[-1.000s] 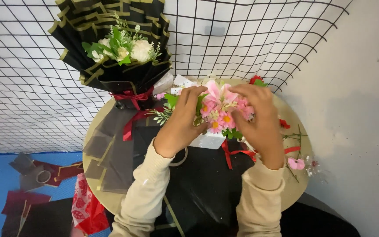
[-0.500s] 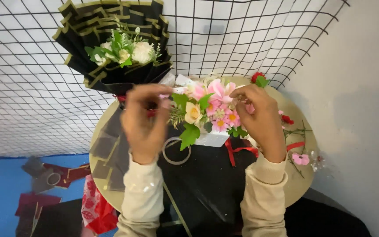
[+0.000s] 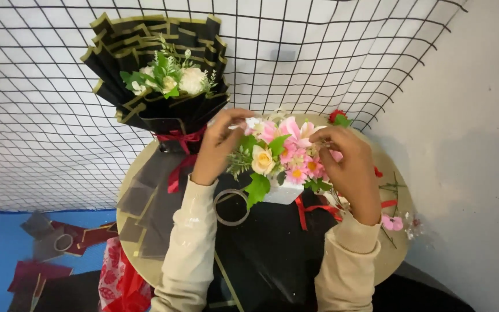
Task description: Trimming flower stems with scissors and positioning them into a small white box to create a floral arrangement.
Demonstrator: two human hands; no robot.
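Beside the black-wrapped bouquet [image 3: 157, 81], a soft pink-and-cream flower arrangement [image 3: 284, 153] stood upright in its white box; left hand [image 3: 218, 144] pinched a white bloom, right hand [image 3: 345, 164] gripped its petals.

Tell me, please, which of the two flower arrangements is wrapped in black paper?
The bouquet leaning on the wire grid, behind the left hand. The arrangement between both hands sits in a white box instead.
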